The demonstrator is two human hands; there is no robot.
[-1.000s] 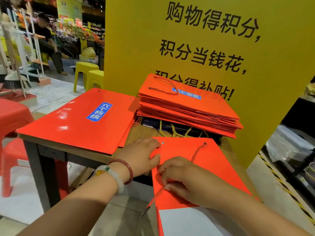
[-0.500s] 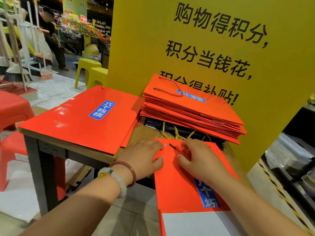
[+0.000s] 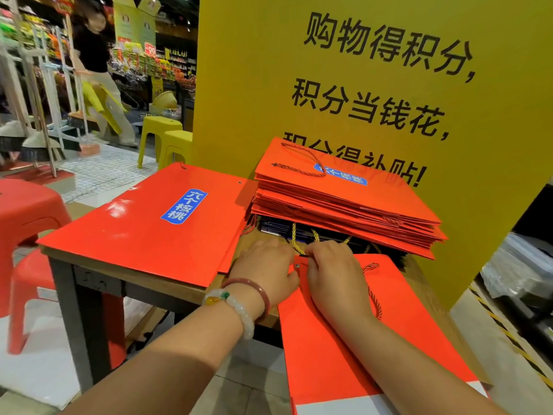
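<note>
Red cord (image 3: 371,266) ran from under the right hand (image 3: 332,271), whose curled fingertips pinched its dark tip just beside the eyelet (image 3: 297,266). That eyelet sat in the far left corner of the flat red bag (image 3: 314,354), which lay on the near right of the wooden table (image 3: 167,287) and overhung its near edge. The left hand (image 3: 266,265) rested with relaxed fingers against that corner, gripping nothing. A stack of red bags (image 3: 344,202) lay just beyond, and another flat bag (image 3: 143,229) lay to the left.

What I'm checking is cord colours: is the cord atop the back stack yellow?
No, the cord atop the stack of orange bags is red; a yellow cord shows only beneath the stack.
</note>
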